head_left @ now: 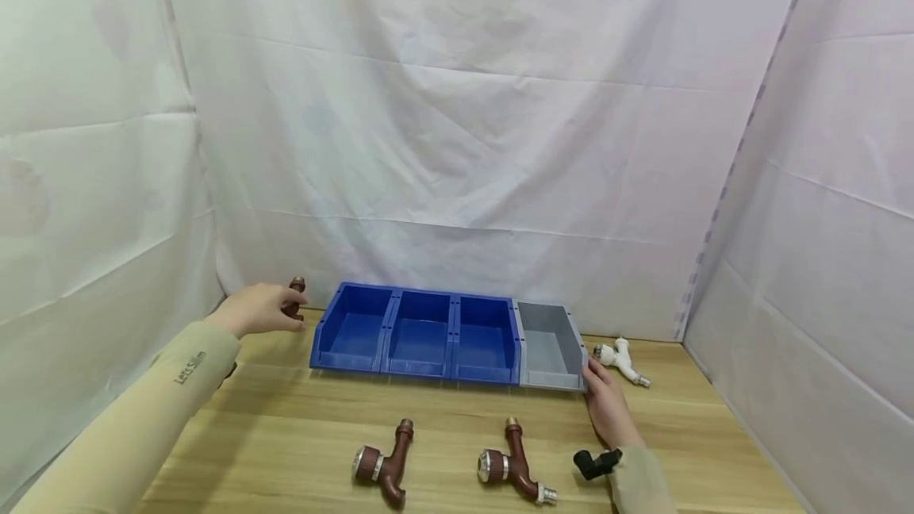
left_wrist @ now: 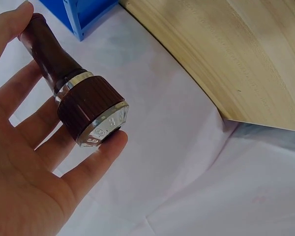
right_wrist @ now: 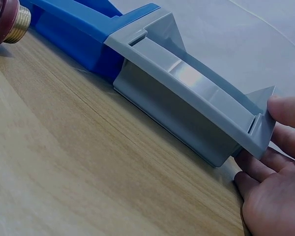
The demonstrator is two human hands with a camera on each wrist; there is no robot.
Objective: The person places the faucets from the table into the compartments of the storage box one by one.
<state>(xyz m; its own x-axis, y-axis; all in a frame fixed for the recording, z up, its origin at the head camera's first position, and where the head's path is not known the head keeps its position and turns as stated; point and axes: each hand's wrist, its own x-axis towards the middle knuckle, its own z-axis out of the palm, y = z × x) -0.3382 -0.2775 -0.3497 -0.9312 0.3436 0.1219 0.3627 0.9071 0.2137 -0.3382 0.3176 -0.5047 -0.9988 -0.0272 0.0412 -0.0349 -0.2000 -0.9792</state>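
A: What does the left hand (head_left: 260, 309) hold?

B: A brown faucet (left_wrist: 86, 105), raised near the back edge of the wooden desk (head_left: 286, 419), just beyond the left end of a row of bins. The grip is closed around it, the thumb at the narrow end and a fingertip against the ribbed, silver-faced knob.

A: And the right hand (head_left: 608, 404)?

B: At the opposite end of the row, it grips the outer front corner of the gray bin (head_left: 553, 380), thumb at the side and fingers under the rim. Three blue bins (head_left: 417, 367) adjoin it to the left.

A: What lies around them?

B: Two more brown faucets lie on the desk in front of the bins: a left-hand one (head_left: 391, 468) with a plain curved spout, and a right-hand one (head_left: 517, 462) tipped with a silver nozzle. A white faucet (head_left: 624, 359) lies beyond the right hand, near the gray bin. Pale cloth (head_left: 457, 117) hangs behind, and both of the person's sleeves are light, the left one lettered.
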